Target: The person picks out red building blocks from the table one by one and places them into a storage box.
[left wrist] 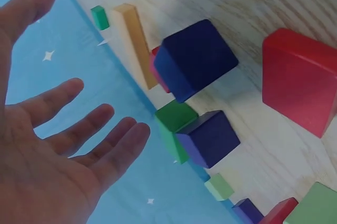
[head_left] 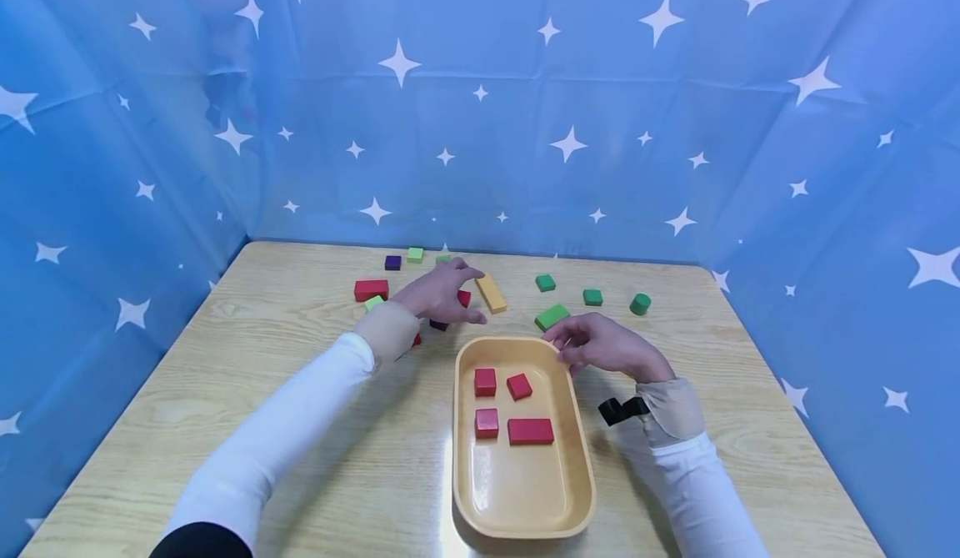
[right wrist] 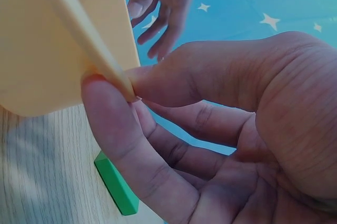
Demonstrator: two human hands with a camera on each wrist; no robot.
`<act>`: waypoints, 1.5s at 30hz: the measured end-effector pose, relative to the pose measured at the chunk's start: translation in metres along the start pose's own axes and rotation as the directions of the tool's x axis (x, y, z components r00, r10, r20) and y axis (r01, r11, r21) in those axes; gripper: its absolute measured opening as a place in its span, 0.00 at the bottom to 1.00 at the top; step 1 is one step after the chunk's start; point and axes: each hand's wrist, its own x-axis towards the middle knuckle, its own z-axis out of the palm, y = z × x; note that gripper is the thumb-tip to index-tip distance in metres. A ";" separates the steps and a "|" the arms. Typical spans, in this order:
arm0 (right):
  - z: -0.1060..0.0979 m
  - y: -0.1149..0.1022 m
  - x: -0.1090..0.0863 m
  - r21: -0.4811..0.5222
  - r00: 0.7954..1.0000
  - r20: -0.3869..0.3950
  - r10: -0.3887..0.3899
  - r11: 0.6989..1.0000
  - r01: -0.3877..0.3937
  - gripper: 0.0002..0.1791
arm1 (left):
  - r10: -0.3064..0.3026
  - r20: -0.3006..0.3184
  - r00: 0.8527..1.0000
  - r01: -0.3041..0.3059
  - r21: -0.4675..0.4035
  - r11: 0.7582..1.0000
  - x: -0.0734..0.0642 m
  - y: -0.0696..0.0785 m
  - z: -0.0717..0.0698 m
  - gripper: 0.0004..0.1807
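Right hand point(head_left: 603, 345): thumb and forefinger pinching the rim of the tan plastic tray point(head_left: 513, 495) at its far right corner; grasp plain in the right wrist view.

Left hand point(head_left: 438, 293): nothing in its grasp, fingers spread, poised above the blocks beyond the tray's far left corner.

Tray: near centre of the wood-grain table point(head_left: 750, 374). Contents: three small red blocks point(head_left: 485, 382) and one red rectangular block point(head_left: 530, 431), loose, well apart from the near wall.

Beside and beneath the left hand: one yellow-orange bar point(head_left: 491, 293), just to the right; one red block point(head_left: 464, 298) and one dark blue block point(head_left: 438, 324), both partly hidden.

Farther left: one larger red block point(head_left: 371, 290), one light green block point(head_left: 374, 303) partly behind the wrist, one small dark blue block point(head_left: 392, 263), one pale green block point(head_left: 415, 254) near the far edge.

Right of centre: one green rectangular block point(head_left: 552, 317) just beyond the tray, two small green blocks point(head_left: 592, 297), one green cylinder point(head_left: 640, 304).

Hazards, as judged: close spacing could let the left fingers knock a neighbouring block; the low left forearm could sweep pieces it hides; a tug at the pinched corner could tilt the tray and slide its contents.
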 end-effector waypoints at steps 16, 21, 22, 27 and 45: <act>0.000 0.002 0.001 0.011 1.000 -0.001 0.004 1.000 -0.004 0.18 | -0.037 0.111 0.993 0.024 0.114 0.993 0.036 -0.012 0.018 0.38; 0.000 0.002 0.001 0.007 1.000 -0.001 0.003 1.000 -0.003 0.18 | -0.027 0.106 0.994 0.012 0.142 0.990 0.042 -0.015 0.021 0.31; 0.000 0.001 0.001 0.004 1.000 -0.003 0.003 1.000 -0.003 0.18 | -0.016 0.103 0.995 0.000 0.147 0.989 0.043 -0.015 0.021 0.27; 0.000 -0.001 0.000 0.005 1.000 0.000 0.002 1.000 -0.002 0.18 | 0.041 0.087 0.995 -0.055 0.162 0.985 0.045 -0.016 0.019 0.07; 0.000 0.002 0.002 0.016 0.999 0.015 -0.029 0.999 0.029 0.19 | 0.085 0.078 0.993 -0.088 0.043 0.995 0.041 -0.012 0.004 0.15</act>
